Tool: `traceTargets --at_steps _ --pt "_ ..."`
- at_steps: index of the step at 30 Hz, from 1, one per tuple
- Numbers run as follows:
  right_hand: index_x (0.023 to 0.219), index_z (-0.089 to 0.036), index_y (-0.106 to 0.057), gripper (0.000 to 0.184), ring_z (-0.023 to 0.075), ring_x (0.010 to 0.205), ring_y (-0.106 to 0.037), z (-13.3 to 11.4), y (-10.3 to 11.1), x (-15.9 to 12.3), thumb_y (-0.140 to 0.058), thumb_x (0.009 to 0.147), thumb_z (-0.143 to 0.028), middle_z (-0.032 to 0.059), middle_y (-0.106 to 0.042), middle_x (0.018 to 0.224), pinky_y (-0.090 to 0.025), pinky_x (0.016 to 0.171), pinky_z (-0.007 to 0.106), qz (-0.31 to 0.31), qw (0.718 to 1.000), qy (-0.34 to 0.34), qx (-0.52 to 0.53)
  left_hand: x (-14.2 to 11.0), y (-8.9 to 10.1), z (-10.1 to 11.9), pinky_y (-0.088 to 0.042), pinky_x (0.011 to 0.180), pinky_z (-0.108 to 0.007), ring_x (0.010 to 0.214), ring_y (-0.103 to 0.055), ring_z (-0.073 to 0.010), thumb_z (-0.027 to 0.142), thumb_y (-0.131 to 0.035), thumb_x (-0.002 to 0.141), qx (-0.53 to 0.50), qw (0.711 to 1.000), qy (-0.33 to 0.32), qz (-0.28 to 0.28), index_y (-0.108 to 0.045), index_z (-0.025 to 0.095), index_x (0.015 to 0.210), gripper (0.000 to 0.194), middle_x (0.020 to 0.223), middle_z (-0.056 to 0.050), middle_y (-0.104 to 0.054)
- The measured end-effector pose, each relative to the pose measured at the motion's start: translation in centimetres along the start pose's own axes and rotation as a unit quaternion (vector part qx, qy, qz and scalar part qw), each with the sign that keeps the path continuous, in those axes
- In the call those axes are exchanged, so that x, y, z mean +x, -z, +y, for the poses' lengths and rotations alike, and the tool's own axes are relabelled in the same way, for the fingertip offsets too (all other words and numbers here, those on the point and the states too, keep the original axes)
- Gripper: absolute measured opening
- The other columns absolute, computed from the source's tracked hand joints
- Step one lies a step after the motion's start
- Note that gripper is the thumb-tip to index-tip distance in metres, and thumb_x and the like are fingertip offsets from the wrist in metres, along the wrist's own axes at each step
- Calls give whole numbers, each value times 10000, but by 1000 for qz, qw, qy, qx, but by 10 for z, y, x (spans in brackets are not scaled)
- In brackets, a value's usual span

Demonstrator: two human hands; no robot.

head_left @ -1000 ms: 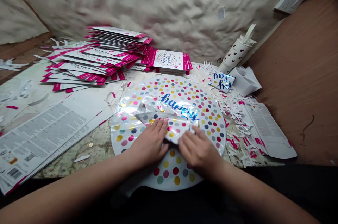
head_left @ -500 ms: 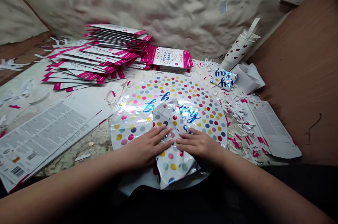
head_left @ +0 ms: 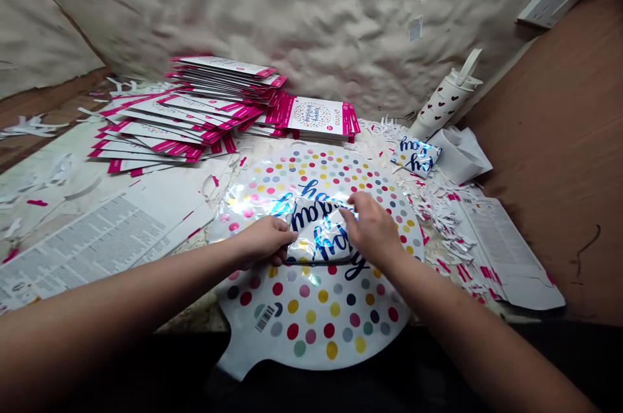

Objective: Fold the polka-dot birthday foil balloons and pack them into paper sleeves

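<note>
The left hand (head_left: 263,241) and right hand (head_left: 372,225) both gripped a polka-dot foil balloon (head_left: 316,315), which lay on the counter (head_left: 192,312) right in front of the person, part of it doubled into a thick, crumpled fold (head_left: 318,234). The left hand's fingers clasped the fold's left end, and the right hand's fingers curled over its top edge. Just beyond lay a printed flattened carton (head_left: 97,250) on the left, with paper shreds (head_left: 438,221), a small folded balloon (head_left: 416,156) and a heart-patterned bottle (head_left: 442,104) on the right. Farther back were stacked pink-edged packets (head_left: 195,121) before a quilted wall (head_left: 292,4).
</note>
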State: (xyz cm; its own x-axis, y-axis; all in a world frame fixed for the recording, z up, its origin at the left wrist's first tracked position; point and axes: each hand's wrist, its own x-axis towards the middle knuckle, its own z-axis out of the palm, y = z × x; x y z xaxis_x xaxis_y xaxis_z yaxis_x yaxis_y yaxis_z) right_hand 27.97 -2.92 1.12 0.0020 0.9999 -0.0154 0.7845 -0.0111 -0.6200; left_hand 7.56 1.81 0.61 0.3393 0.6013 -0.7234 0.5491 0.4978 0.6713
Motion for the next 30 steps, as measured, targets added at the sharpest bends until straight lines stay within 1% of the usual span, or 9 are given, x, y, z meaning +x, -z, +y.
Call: traceTargets --at_steps 3,8,10,16,19,23,26,28,30 --pt "1232 -130 -495 389 281 1270 -368 -18 -26 -4 -322 921 -286 152 -450 1346 -327 1012 464 -38 984 123 -123 -5 4 -2 -435 466 -208 429 -525 -108 382 -686 626 -3 1000 -9 5 -499 160 575 295 458 13 -550" --pt "1427 -199 -217 542 243 1384 -94 -18 -56 2 -259 932 -415 49 -145 1509 -96 1111 486 -132 972 122 -152 -32 27 -1 -495 632 -221 768 -642 -156 359 -754 566 -124 990 -5 69 -574 170 861 395 855 -40 -669" --pt "1430 -211 -205 538 238 1386 -79 -15 -57 4 -240 934 -416 34 -131 1511 -80 1113 483 -130 972 123 -151 -35 30 0 -505 648 -243 803 -648 -182 373 -781 536 -161 986 30 39 -580 154 856 437 901 -74 -671" --pt "1409 -105 -256 705 260 1366 -182 -9 -45 -10 -396 857 -522 120 -252 1472 -197 1106 458 -63 964 238 -98 -16 10 24 -404 419 -195 450 -569 -134 422 -772 546 -33 999 37 -7 -478 161 614 399 453 28 -528" --pt "1342 -46 -381 548 216 1297 -355 3 -24 -18 -431 862 -304 149 -433 1369 -319 1072 356 41 944 318 -78 -14 3 40 -465 517 -195 572 -624 -135 379 -750 610 -133 990 -3 -54 -517 158 716 339 569 20 -580" --pt "1324 -148 -435 477 168 987 -622 41 45 4 -329 861 -107 79 -628 1163 -527 835 307 185 963 168 -99 -26 -14 38 -494 616 -246 659 -620 -144 516 -466 830 -69 985 -125 -99 -580 163 917 381 732 -36 -645" --pt "1370 -172 -370 488 210 1188 -491 84 103 48 -257 899 -123 79 -497 1326 -432 964 371 296 929 34 -218 -39 -33 22 -487 715 -274 773 -607 -164 488 -396 873 144 955 -226 -128 -604 191 917 365 829 -31 -641" --pt "1402 -198 -305 509 223 1346 -256 113 125 78 -220 907 -118 43 -302 1460 -268 1077 416 237 924 -35 -297 -46 -45 11 -474 750 -258 819 -598 -159 400 -396 887 263 913 -281 -136 -610 217 926 284 889 -23 -640" --pt "1391 -240 -327 484 254 1369 -174 138 129 102 -283 912 -189 21 -230 1488 -213 1091 444 133 931 -85 -328 -52 -55 2 -466 749 -231 838 -593 -151 291 -405 877 340 865 -341 -142 -601 235 949 217 936 -24 -637"
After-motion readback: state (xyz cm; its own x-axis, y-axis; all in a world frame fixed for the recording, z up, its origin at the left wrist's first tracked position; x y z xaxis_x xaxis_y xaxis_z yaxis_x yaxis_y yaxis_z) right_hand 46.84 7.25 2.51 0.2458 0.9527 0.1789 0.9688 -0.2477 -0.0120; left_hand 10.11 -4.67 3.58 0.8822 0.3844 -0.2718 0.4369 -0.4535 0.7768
